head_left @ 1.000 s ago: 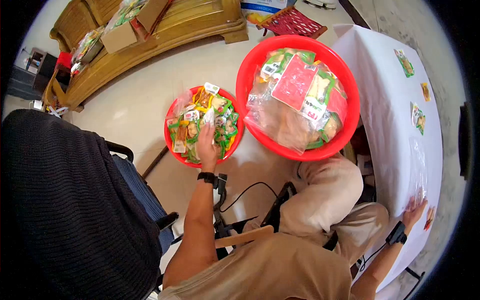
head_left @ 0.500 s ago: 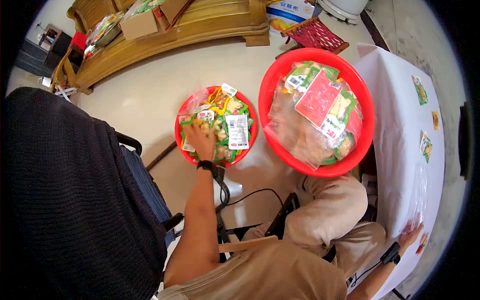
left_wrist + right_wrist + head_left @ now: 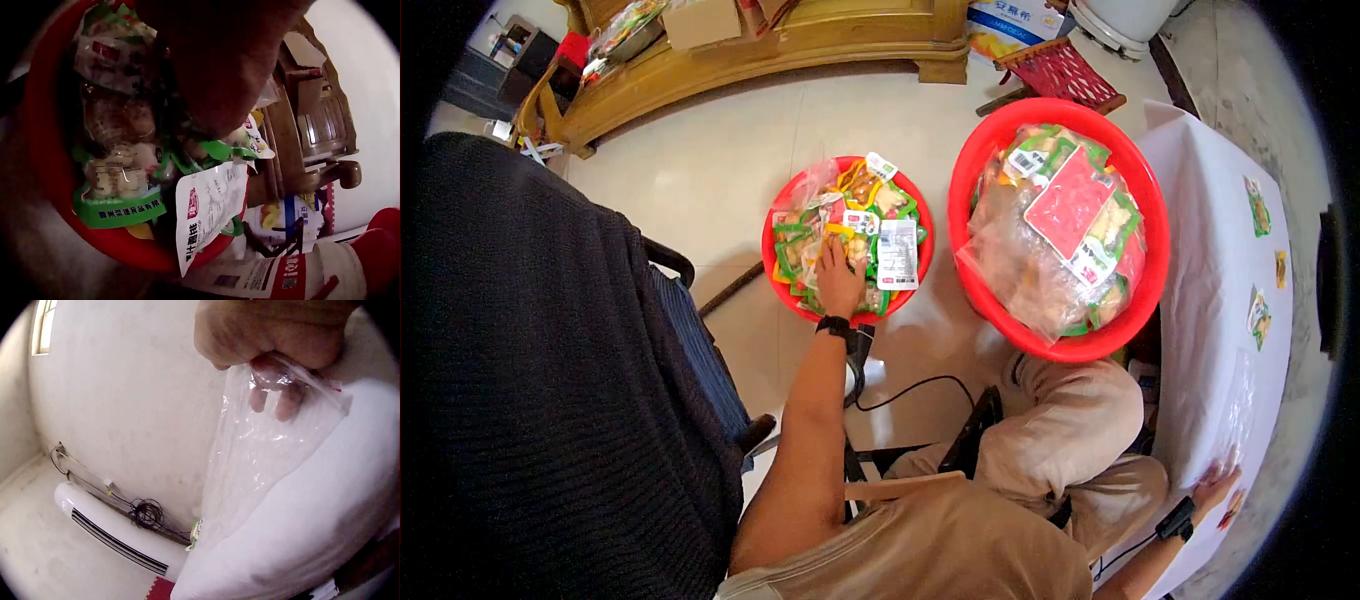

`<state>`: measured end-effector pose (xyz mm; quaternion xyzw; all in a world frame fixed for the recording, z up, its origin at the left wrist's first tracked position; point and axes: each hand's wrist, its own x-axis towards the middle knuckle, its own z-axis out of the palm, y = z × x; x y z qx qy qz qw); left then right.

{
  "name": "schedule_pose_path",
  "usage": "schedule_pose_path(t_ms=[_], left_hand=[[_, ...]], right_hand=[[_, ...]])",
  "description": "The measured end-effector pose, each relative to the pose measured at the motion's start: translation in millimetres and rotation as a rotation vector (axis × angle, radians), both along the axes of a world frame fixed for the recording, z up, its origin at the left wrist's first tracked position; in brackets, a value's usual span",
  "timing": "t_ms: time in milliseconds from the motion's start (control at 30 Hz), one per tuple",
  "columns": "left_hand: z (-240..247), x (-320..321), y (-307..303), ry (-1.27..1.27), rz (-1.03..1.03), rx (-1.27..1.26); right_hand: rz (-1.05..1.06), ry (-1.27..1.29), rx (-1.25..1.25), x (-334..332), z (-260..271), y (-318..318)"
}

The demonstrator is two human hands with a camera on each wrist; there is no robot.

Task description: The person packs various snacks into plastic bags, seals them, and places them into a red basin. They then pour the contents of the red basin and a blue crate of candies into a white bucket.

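Looks like reaching for a packet in the small red basin [image 3: 777,287], with the left hand [image 3: 841,288] over its 6 o'clock side, fingers slightly spread on the packets [image 3: 793,242]. Can't tell about contact under the fingertips, with the wrist view that dark. Best to pinch just one by a sealed edge, then lift straight up to avoid dragging neighbours along. Go easy near the white-backed packet [image 3: 897,255] at 3 o'clock. With the right hand [image 3: 1215,490], pinching the clear bag [image 3: 1235,415] by one end on the white-covered surface [image 3: 1200,300], about 4 o'clock from that basin. Better to hold it lightly, without bunching the plastic. Reaching forward with the left arm [image 3: 805,400], elbow softly bent; stretching out sideways with the right.
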<state>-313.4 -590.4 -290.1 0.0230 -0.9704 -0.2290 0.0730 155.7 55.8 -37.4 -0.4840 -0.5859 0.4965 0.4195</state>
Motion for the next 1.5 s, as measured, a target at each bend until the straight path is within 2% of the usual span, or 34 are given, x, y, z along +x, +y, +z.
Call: schedule_pose_path(t_ms=[33, 100, 167, 267, 333, 367, 433, 567, 633, 667, 733, 767, 800, 833, 867, 933, 1000, 1100, 1133, 1233, 1267, 1333, 1367, 1400, 1467, 1500], left_hand=[[-1, 0, 1, -0.007, 0.015, -0.006], [-7, 0, 2, -0.008, 0.049, -0.025], [-15, 0, -3, 0.034, 0.039, -0.015], [4, 1, -6, 0.154, 0.037, 0.084], [20, 2, -24, 0.224, 0.221, 0.302], [11, 2, -40, 0.225, 0.218, 0.306], [-14, -2, -68, 0.229, 0.433, 0.368], [-14, -15, -65, 0.309, 0.439, 0.18], [-15, -38, -48, 0.073, 0.28, 0.58], [-14, -47, -39, 0.072, 0.276, 0.586], [-4, -66, -20, 0.215, 0.066, 0.183], [-19, -84, -21, 0.025, 0.126, 0.17], [-24, -93, -23, 0.03, 0.112, 0.179], [-25, -104, -23, -0.118, 0.175, 0.146], [-25, -116, -20, -0.264, 0.233, 0.109], [-18, -125, -11, -0.288, 0.249, -0.036], [-5, -128, -2, -0.421, 0.347, -0.123], [4, -134, -2, -0.573, 0.28, -0.108], [0, -136, -2, -0.572, 0.271, -0.118], [4, -130, -9, -0.244, 0.155, -0.344], [9, -127, -11, -0.242, 0.157, -0.351], [38, -116, -8, -0.08, 0.114, -0.065], [42, -114, -11, 0.051, 0.046, -0.117], [46, -114, -14, 0.056, 0.046, -0.125], [56, -116, -19, 0.09, 0.196, 0.162], [83, -105, -9, -0.098, 0.316, 0.699]], right_hand=[[0.008, -0.003, -0.001, -6, 5, -6], [-0.05, 0.107, -0.191, -45, 33, -54], [-0.044, 0.116, -0.166, -31, 22, -37], [-0.059, 0.134, -0.123, -30, 20, -35], [-0.077, 0.147, -0.108, -25, 18, -29], [-0.036, 0.118, -0.165, -13, 14, -16], [0.003, 0.092, -0.22, -7, 11, -9], [0.008, 0.13, -0.185, -5, 7, -4], [0.012, 0.119, -0.195, 2, 6, 2], [0.065, 0.109, -0.219, 7, 5, 6], [0.11, 0.101, -0.234, 8, 6, 5], [0.087, 0.091, -0.194, 4, 6, 1], [0.06, 0.083, -0.153, 3, 5, -2], [0.126, -0.013, -0.027, 4, 0, -5], [0.102, -0.003, -0.018, 7, 2, -6], [0.074, 0.07, -0.104, -9, 14, -25], [-0.017, 0.079, -0.041, -24, 17, -43], [-0.105, 0.117, -0.075, -36, 23, -51], [-0.106, 0.111, -0.101, -36, 24, -49], [-0.094, 0.098, -0.138, -28, 21, -45], [-0.08, 0.102, -0.133, -27, 20, -42], [-0.077, 0.129, -0.135, -29, 18, -44], [-0.077, 0.155, -0.126, -34, 20, -48], [-0.078, 0.16, -0.135, -39, 23, -52], [-0.149, 0.161, -0.141, -46, 30, -61], [-0.149, 0.166, -0.149, -36, 23, -54]])
